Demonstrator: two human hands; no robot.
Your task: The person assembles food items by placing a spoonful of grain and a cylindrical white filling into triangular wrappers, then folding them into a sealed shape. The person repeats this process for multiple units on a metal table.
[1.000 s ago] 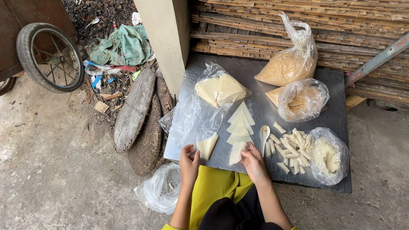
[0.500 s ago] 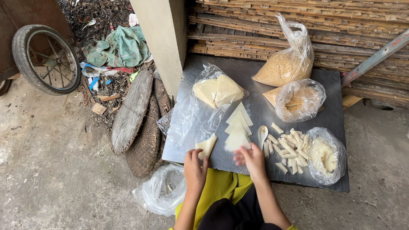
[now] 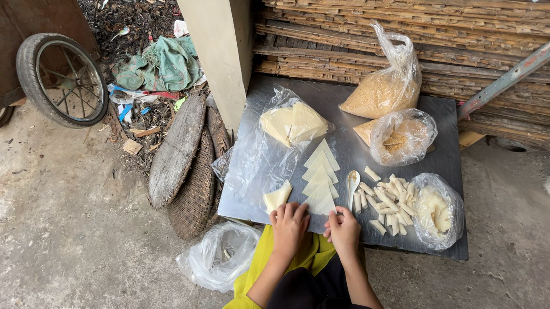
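My left hand (image 3: 289, 227) and my right hand (image 3: 343, 226) rest at the near edge of a dark board (image 3: 428, 164). Both touch the nearest triangular pale wrapper (image 3: 321, 201) in a fanned row of wrappers (image 3: 321, 164). A folded wrapper piece (image 3: 277, 196) lies just beyond my left hand. A white spoon (image 3: 352, 186) sits to the right of the row. Several small rolled pieces (image 3: 386, 198) lie past it. Whether my fingers grip the wrapper or only press on it is unclear.
A clear plastic sheet (image 3: 256, 155) holds a wrapper stack (image 3: 292, 123). Bags of crumbs (image 3: 382, 90), filling (image 3: 402, 137) and pale food (image 3: 437, 209) sit on the board. Woven trays (image 3: 180, 160), a wheel (image 3: 63, 78), a pillar (image 3: 217, 43), stacked slats (image 3: 445, 17) and an empty bag (image 3: 220, 253) surround it.
My left hand has moved right from the folded wrapper piece to join my right hand at the nearest wrapper in the row. The view has shifted slightly.
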